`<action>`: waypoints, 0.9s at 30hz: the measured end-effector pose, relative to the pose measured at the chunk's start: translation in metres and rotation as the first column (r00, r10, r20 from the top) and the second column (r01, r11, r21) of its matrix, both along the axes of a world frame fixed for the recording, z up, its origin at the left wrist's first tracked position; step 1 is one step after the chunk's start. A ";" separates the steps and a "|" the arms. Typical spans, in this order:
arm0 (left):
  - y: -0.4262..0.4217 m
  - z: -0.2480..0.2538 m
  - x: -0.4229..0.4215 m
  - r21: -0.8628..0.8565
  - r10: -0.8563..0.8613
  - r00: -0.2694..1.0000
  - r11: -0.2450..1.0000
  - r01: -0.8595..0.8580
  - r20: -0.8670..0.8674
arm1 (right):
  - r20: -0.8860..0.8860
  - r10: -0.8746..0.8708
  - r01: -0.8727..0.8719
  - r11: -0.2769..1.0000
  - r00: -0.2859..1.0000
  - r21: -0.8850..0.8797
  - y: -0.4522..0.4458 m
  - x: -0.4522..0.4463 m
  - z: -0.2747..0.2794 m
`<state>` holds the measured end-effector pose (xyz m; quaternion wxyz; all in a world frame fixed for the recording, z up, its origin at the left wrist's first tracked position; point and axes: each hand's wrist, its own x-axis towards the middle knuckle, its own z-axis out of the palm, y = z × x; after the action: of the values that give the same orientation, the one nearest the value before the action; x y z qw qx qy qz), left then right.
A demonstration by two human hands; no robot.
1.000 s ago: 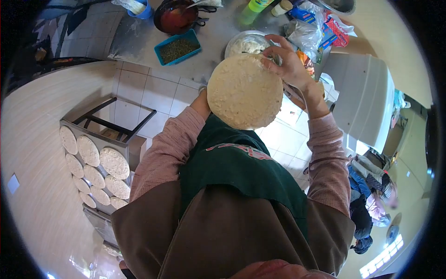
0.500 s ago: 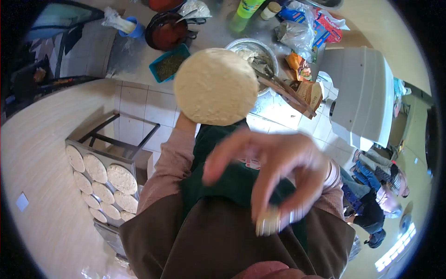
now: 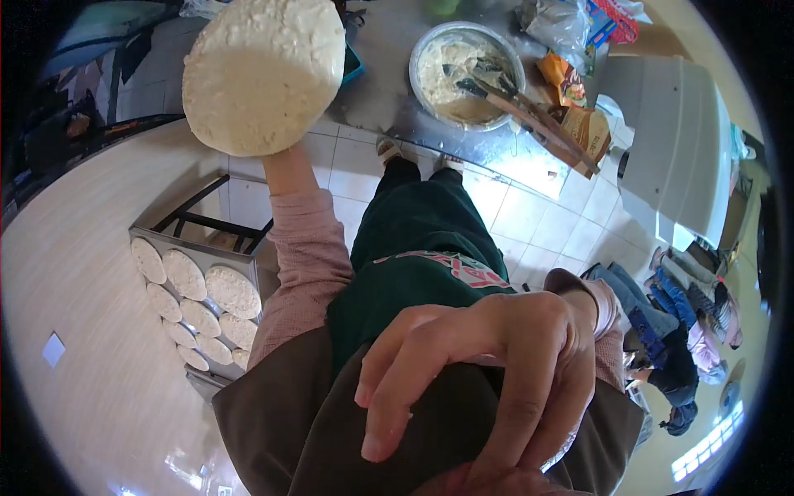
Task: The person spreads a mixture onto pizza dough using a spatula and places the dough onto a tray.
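Observation:
My left hand (image 3: pixel 287 168) holds up a round, flat dough base (image 3: pixel 263 78), pale and lumpy across its upper part. The base hides the fingers, leaving only the wrist side below its edge. Close to the camera, at my face, is my right hand (image 3: pixel 488 355). Two of its fingers curl loosely to the left; the others bend down and come together at the bottom, where their tips and anything between them are hidden. A metal bowl (image 3: pixel 416 78) with a creamy white mixture stands on the table, a wooden-handled utensil (image 3: pixel 538 124) resting across its rim.
Several round bases (image 3: pixel 231 291) lie on a metal rack (image 3: pixel 194 252) at left. The metal table (image 3: pixel 376 103) has an orange packet (image 3: pixel 564 81) and plastic bags (image 3: pixel 556 33). A large grey appliance (image 3: pixel 674 140) stands at right; other people (image 3: pixel 682 364) are beyond it.
My left hand has carried the dough base up and to the left. My right hand has come closer to my face; it held a small pale thing, now out of sight. My view has shifted slightly.

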<state>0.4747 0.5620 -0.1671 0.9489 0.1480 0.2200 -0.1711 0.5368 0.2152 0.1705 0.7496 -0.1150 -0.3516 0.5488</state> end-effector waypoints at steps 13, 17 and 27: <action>-0.015 -0.059 0.102 0.037 -0.082 0.989 0.995 0.087 -0.123 | 0.012 -0.442 0.435 0.886 0.897 0.161 -0.030 -0.011 -0.027; -0.042 -0.032 0.111 0.092 -0.074 0.989 0.992 0.086 -0.129 | 0.407 -0.465 0.559 0.816 0.786 -0.147 -0.063 0.014 -0.055; -0.135 0.035 0.103 0.141 -0.115 0.986 0.981 0.131 -0.119 | 0.289 -0.628 0.628 0.423 0.723 -0.653 -0.021 0.018 -0.142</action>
<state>0.5780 0.4268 -0.1318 0.9092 0.2220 0.2746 -0.2207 0.5549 0.1943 0.0283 0.7920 -0.5183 -0.0414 0.3200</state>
